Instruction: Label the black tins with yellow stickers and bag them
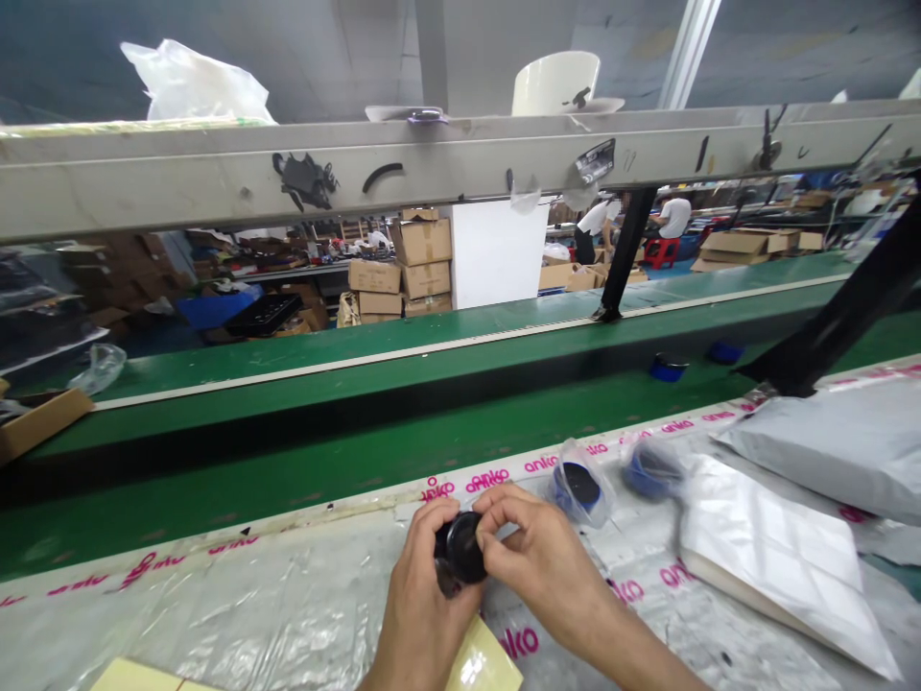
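A small, round black object (464, 549) with a glossy rim is in my left hand (421, 600), whose fingers wrap around its side. My right hand (543, 552) pinches at the object's right edge with thumb and forefinger; whether a thin film or cover lies between those fingertips cannot be made out. Beyond my right hand, a blue and black round piece (581, 488) sits in a clear plastic bag. Another bagged blue piece (653, 468) lies to its right. Below my hands is a yellow sheet (484, 662) on the plastic-covered bench (288, 614).
A stack of clear plastic bags (777, 557) lies at right beside a grey bag (835, 441). Beyond the bench runs a green conveyor (273, 480) carrying blue pieces (668, 367). A black-wrapped post (841, 297) rises at right, and a grey beam (432, 163) crosses above. People sit far back.
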